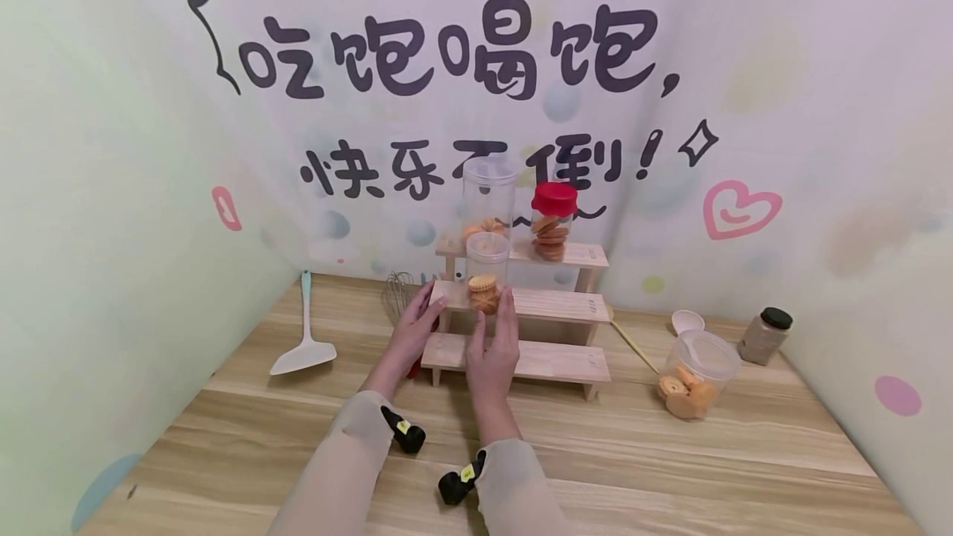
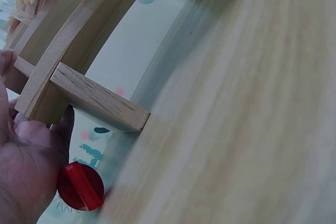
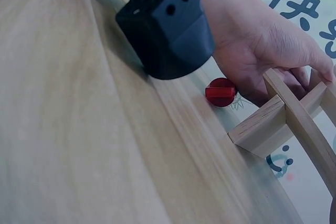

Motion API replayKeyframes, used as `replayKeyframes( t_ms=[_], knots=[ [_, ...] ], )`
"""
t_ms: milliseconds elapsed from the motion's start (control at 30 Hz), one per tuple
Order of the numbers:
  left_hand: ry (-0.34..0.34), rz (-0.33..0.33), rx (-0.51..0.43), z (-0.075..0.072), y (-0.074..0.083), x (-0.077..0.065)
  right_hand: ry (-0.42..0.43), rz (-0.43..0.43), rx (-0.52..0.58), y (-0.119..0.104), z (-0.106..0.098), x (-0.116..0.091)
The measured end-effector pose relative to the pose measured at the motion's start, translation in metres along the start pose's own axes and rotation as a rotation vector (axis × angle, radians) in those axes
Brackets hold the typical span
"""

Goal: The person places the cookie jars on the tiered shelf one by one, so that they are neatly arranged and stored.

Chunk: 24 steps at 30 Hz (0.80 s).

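A three-step wooden display stand [image 1: 551, 304] stands near the back wall. My left hand [image 1: 413, 333] grips the left end of its middle shelf; in the left wrist view the fingers curl behind the wood. On that shelf, at its left, stands a clear jar [image 1: 488, 259] with a few cookies in its bottom. My right hand [image 1: 495, 358] is in front of this jar, its fingers straight and reaching up along the jar's right side. Whether it bears any weight I cannot tell. A whisk [image 1: 398, 292] with a red handle end [image 2: 81, 186] lies beside the left hand.
On the top shelf stand a taller clear jar [image 1: 489, 197] and a red-lidded cookie jar [image 1: 553, 222]. A white spatula [image 1: 304, 354] lies at left. To the right are a cookie tub [image 1: 696, 379], a pale spoon [image 1: 687, 321] and a dark-lidded jar [image 1: 765, 337].
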<state>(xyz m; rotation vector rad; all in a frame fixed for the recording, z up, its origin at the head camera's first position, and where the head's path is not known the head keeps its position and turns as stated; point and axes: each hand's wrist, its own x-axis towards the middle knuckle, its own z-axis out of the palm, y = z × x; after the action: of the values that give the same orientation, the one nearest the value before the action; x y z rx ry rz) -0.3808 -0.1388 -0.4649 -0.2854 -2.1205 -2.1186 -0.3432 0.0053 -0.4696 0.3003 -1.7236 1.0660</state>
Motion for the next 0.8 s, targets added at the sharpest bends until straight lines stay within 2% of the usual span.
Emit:
replayKeyframes(
  t_ms=[367, 500, 633, 800],
  knots=[
    [-0.012, -0.011, -0.036, 0.002, 0.003, 0.0, 0.044, -0.037, 0.059, 0.003, -0.005, -0.001],
    [-0.019, -0.024, -0.028, 0.0, 0.002, -0.001, 0.021, -0.081, 0.087, 0.006, -0.013, -0.007],
    [-0.011, -0.026, -0.017, -0.001, 0.0, -0.001, -0.061, -0.136, 0.112, 0.01, -0.031, -0.009],
    [-0.022, -0.018, -0.028, 0.001, 0.002, 0.0, -0.137, -0.225, 0.126, 0.022, -0.07, -0.002]
  ],
)
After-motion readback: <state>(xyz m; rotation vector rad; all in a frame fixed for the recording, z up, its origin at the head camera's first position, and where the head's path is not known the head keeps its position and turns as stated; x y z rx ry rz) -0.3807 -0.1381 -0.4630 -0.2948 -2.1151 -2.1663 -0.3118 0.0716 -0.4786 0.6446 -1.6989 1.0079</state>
